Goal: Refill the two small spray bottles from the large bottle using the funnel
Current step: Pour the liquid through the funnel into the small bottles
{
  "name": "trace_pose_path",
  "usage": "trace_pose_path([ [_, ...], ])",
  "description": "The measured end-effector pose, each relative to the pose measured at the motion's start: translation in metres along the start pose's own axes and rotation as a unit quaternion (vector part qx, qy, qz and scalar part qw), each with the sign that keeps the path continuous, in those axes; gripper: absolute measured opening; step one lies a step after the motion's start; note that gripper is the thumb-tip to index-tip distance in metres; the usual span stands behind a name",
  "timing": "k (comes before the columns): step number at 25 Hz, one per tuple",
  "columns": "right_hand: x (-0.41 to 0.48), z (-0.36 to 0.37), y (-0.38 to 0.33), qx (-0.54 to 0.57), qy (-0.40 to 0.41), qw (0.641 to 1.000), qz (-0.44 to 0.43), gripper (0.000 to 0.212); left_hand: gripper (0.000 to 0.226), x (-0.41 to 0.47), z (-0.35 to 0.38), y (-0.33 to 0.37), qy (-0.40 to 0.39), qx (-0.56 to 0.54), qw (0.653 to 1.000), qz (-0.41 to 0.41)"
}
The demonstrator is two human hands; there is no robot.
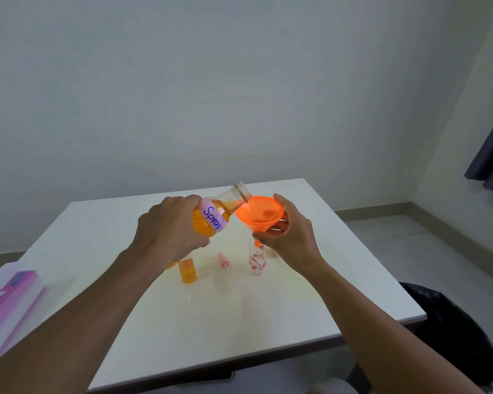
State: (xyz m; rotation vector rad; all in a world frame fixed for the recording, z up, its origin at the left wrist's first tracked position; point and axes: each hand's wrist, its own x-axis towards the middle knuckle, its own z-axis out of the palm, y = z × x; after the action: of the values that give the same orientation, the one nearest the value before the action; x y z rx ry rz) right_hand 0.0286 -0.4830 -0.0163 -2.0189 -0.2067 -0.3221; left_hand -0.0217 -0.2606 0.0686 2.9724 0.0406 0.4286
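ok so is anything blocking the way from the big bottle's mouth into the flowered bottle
Nothing visible does. The large bottle tips its mouth over the funnel, whose stem sits in the flowered spray bottle.

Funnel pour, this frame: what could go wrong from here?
1. The large bottle, tilted in the left hand, has its mouth right at the funnel rim; a slight drift could send liquid onto the table.
2. The patterned spray bottle looks light and nearly empty, and the right hand holds only the funnel, so a nudge might tip it.
3. The filled small bottle appears uncapped below the left forearm; lowering that arm could knock it over.
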Motion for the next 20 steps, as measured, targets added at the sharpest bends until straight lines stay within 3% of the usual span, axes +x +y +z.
trace_pose_path([
  [20,0.003,-0.003,0.003,0.010,-0.009,1.000,0.004,0.096,0.062,0.032,0.001,0.003,0.016,0.100,0.993,0.058],
])
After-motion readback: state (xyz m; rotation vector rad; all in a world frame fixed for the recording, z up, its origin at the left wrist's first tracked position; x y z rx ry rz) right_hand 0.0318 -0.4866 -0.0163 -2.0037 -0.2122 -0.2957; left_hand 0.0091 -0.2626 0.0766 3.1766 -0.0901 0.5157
